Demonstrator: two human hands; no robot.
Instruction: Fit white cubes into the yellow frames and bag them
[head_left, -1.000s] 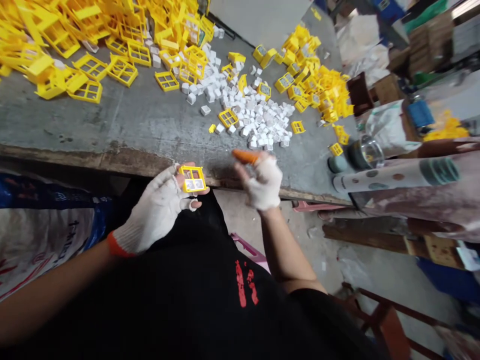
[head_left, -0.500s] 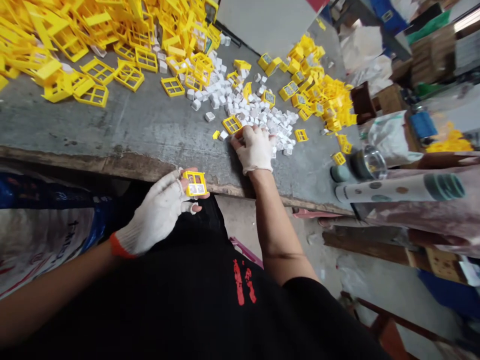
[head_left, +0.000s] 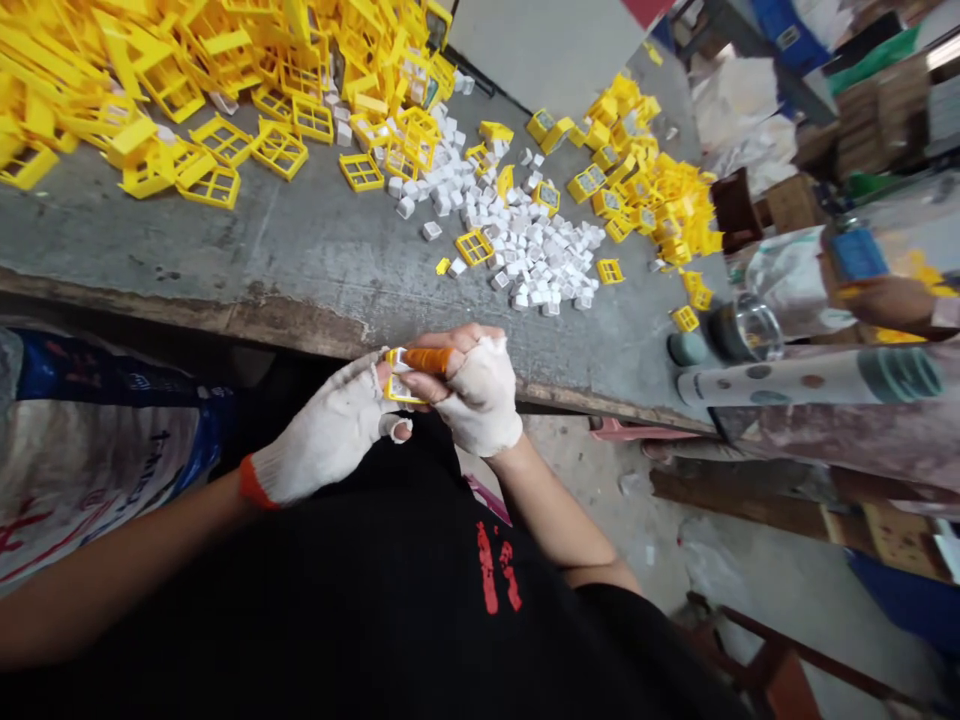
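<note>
Yellow plastic makes up the small window frame [head_left: 388,386] held above the person's lap, just off the near edge of the bench [head_left: 300,240], with white showing inside it. The gloved left hand [head_left: 337,425] grips it at the fingertips. The right hand [head_left: 476,390], also gloved, is clamped round an orange tool [head_left: 429,360], its end against the frame; the contact point is hidden. Beyond, on the bench, lie loose white pieces [head_left: 544,250], between a large yellow heap [head_left: 225,60] on the left and a smaller yellow pile [head_left: 667,190] on the right.
</note>
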